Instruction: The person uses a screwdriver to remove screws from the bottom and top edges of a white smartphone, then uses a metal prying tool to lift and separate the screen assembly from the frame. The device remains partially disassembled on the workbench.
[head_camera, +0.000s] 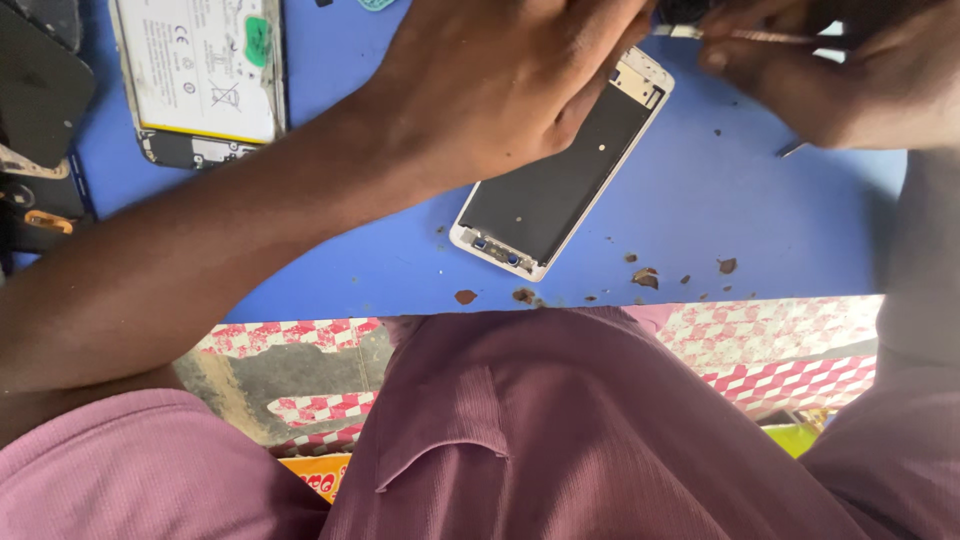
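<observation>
A white phone frame (556, 180) with a black inner plate lies tilted on the blue mat (720, 210). My left hand (500, 80) reaches over from the left and covers the frame's far end, thumb along its edge, pinning it down. My right hand (850, 70) is at the top right, fingers pinched on a thin metal tool (745, 36) that points left toward my left fingertips. A small dark part (688, 10) sits where both hands meet, mostly hidden. A tiny metal piece (792, 150) lies on the mat below my right hand.
An opened phone with a white battery (205, 70) lies at the top left, with dark phone parts (35, 95) beside it. Brown crumbs (645, 277) dot the mat's near edge. Below are my purple shirt and a red-and-white patterned cloth (790, 340).
</observation>
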